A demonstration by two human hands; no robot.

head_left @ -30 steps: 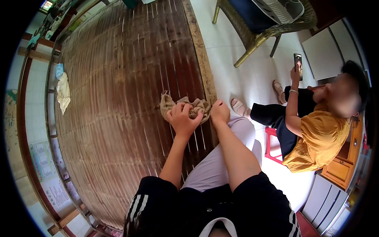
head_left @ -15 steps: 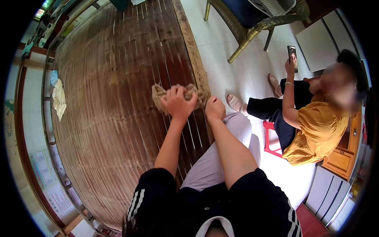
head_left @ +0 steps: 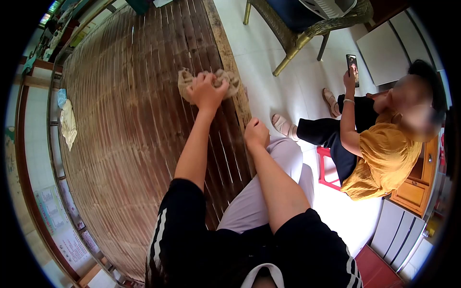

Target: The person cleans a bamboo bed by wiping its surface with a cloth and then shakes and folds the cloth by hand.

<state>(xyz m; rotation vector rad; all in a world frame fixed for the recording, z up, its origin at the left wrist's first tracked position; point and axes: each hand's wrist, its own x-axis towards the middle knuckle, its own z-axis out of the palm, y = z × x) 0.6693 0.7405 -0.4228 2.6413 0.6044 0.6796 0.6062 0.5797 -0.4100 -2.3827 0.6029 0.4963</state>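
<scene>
A crumpled tan cloth (head_left: 185, 86) lies bunched on the slatted bamboo surface (head_left: 134, 144), close to its wooden edge. My left hand (head_left: 207, 92) presses down on the cloth, fingers curled into it. The slats around the cloth look darker and shinier than those farther left. My right hand (head_left: 257, 133) is closed at the wooden border, beside my knee. Whatever its curled fingers hold, if anything, is hidden.
A person in a mustard top (head_left: 389, 158) sits on a red stool (head_left: 327, 168) at right, holding a phone (head_left: 352, 71). An armchair (head_left: 297, 43) stands at the upper right. A pale yellow cloth (head_left: 68, 125) and a blue item (head_left: 62, 98) lie at the far left edge.
My left hand has slid the tan cloth forward along the slats, away from my body. My right hand stays near the wooden edge, almost unmoved.
</scene>
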